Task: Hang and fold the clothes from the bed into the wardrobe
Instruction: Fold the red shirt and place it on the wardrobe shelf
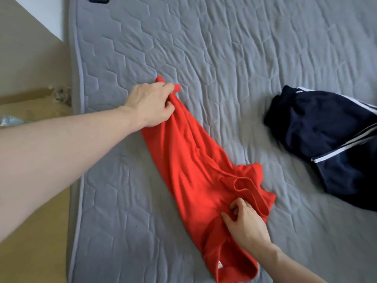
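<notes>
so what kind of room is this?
Most likely a bedroom: a grey quilted mattress fills the view, with a red garment gripped by both hands and a navy white-striped garment lying on it. No wardrobe in view.

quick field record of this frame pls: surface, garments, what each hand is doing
surface: grey quilted mattress
garment in work: red shirt, stretched out lengthwise on the mattress
left hand: grips the far end of the red shirt
right hand: fingers pinch the cloth near the neckline
other garment: navy striped garment, crumpled, apart from the shirt
wardrobe: not in view
</notes>
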`<state>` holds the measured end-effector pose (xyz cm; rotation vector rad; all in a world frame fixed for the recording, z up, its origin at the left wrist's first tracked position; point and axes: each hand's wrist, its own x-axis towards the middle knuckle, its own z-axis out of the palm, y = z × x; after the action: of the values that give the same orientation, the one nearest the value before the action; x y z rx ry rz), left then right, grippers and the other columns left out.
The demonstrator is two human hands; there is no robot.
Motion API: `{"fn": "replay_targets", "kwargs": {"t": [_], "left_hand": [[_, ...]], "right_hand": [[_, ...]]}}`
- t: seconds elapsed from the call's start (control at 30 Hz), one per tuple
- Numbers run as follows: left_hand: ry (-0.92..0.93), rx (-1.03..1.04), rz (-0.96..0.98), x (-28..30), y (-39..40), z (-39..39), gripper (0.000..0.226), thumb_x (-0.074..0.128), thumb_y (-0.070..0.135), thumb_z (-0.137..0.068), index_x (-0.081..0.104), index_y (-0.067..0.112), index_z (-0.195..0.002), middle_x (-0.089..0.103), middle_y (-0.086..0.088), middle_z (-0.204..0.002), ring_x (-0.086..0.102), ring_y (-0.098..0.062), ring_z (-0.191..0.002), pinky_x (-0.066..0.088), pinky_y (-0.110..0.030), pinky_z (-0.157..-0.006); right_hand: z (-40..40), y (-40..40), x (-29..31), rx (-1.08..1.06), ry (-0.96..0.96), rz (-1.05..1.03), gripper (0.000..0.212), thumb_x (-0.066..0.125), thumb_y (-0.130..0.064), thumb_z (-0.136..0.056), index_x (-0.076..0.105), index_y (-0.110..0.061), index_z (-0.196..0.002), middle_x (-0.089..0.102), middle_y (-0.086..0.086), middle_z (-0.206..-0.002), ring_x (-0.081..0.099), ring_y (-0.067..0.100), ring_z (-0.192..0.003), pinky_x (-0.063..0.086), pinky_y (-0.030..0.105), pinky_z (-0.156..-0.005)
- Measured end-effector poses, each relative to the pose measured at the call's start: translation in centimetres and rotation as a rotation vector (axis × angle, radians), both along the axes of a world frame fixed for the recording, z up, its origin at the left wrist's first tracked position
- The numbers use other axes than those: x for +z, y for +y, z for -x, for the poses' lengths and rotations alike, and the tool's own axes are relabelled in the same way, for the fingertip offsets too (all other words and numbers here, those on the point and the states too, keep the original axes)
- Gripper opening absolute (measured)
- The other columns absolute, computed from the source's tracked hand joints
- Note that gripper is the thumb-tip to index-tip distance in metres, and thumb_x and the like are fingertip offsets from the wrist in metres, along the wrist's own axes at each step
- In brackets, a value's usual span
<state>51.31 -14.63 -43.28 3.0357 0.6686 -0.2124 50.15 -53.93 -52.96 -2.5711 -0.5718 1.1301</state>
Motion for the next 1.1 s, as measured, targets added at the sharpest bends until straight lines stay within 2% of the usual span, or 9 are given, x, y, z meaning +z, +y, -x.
{"fn": "replay_targets", "kwargs": {"t": [0.2,0.4,0.53,0.67,0.8,0.9,0.97,1.03,1.1], "left_hand": [[0.237,0.406,0.195,-2.9,-3.8,-2.9,0.085,0.071,0.025,-0.087,0.025,0.026,-0.158,0.041,-0.012,-0.147,0.056,-0.039,-0.126,0.048,-0.048,-0.1],[-0.045,0.461,0.39,-4.1,-12.6,4.4,0.091,0.074,0.026,-0.08,0.029,0.017,-0.158,0.034,-0.011,-0.156,0.046,-0.037,-0.134,0.042,-0.047,-0.112],[-0.297,0.77,0.56,-5.1,-18.8,11.6,0.078,0.08,0.012,-0.074,0.045,0.005,-0.144,0.049,-0.016,-0.136,0.053,-0.035,-0.124,0.042,-0.047,-0.111],[-0.087,1.36,0.903,-6.1,-26.3,16.1,0.075,0.088,0.031,-0.077,0.05,0.005,-0.136,0.058,-0.01,-0.122,0.061,-0.031,-0.114,0.046,-0.043,-0.104],[0.073,1.632,1.389,-5.5,-33.4,16.4,0.069,0.084,0.057,-0.059,0.063,0.014,-0.109,0.072,-0.001,-0.101,0.069,-0.02,-0.096,0.056,-0.044,-0.097],[0.004,1.69,1.506,-6.3,-36.5,15.9,0.056,0.088,0.045,-0.071,0.071,0.01,-0.111,0.077,-0.008,-0.104,0.073,-0.025,-0.101,0.056,-0.043,-0.099],[-0.059,1.713,1.526,-6.9,-37.2,15.7,0.041,0.087,0.034,-0.08,0.078,0.005,-0.107,0.08,-0.01,-0.095,0.076,-0.025,-0.095,0.058,-0.043,-0.096],[-0.093,1.696,1.495,-7.5,-37.3,15.9,0.029,0.083,0.028,-0.085,0.08,0.004,-0.102,0.08,-0.012,-0.09,0.076,-0.028,-0.092,0.058,-0.045,-0.094],[-0.086,1.639,1.467,-7.5,-37.3,16.7,0.025,0.083,0.032,-0.083,0.08,0.01,-0.096,0.08,-0.006,-0.083,0.076,-0.018,-0.081,0.059,-0.034,-0.081]], "right_hand": [[-0.1,-0.2,0.5,-0.113,0.057,-0.019,0.024,0.069,-0.046,-0.089,0.054,-0.032,-0.101,0.06,-0.015,-0.102,0.062,0.013,-0.098,0.05,0.033,-0.085],[-2.6,-1.3,3.2,-0.39,-0.062,-0.218,0.022,0.079,-0.038,-0.084,0.058,-0.032,-0.088,0.066,-0.013,-0.084,0.066,0.008,-0.081,0.052,0.034,-0.073],[-5.9,-0.7,3.8,-0.429,-0.163,-0.209,0.059,0.084,-0.044,-0.077,0.055,-0.024,-0.125,0.059,-0.002,-0.121,0.057,0.021,-0.114,0.047,0.043,-0.102],[-8.3,0.6,2.8,-0.351,-0.044,0.03,0.09,0.085,-0.054,-0.075,0.043,-0.018,-0.147,0.052,0.01,-0.141,0.045,0.035,-0.136,0.033,0.043,-0.117],[-8.9,0.1,2.0,-0.518,0.227,0.086,0.071,0.084,-0.045,-0.081,0.055,-0.012,-0.137,0.067,0.01,-0.126,0.067,0.031,-0.116,0.052,0.045,-0.105],[-8.6,-2.0,1.3,-0.554,0.292,0.078,0.038,0.081,-0.034,-0.087,0.072,-0.008,-0.113,0.078,0.008,-0.096,0.074,0.025,-0.087,0.061,0.04,-0.082],[-8.1,-3.0,1.2,-0.617,0.394,0.027,0.022,0.077,-0.025,-0.092,0.074,-0.01,-0.108,0.08,0.008,-0.09,0.076,0.023,-0.079,0.06,0.032,-0.069],[-7.8,-3.4,1.2,-0.649,0.444,-0.035,0.013,0.072,-0.018,-0.096,0.072,-0.013,-0.108,0.08,0.013,-0.099,0.077,0.029,-0.088,0.063,0.041,-0.08],[-7.8,-3.5,1.5,-0.606,0.398,-0.05,0.01,0.069,-0.019,-0.097,0.069,-0.016,-0.107,0.077,0.014,-0.104,0.075,0.034,-0.098,0.059,0.051,-0.095]]}}
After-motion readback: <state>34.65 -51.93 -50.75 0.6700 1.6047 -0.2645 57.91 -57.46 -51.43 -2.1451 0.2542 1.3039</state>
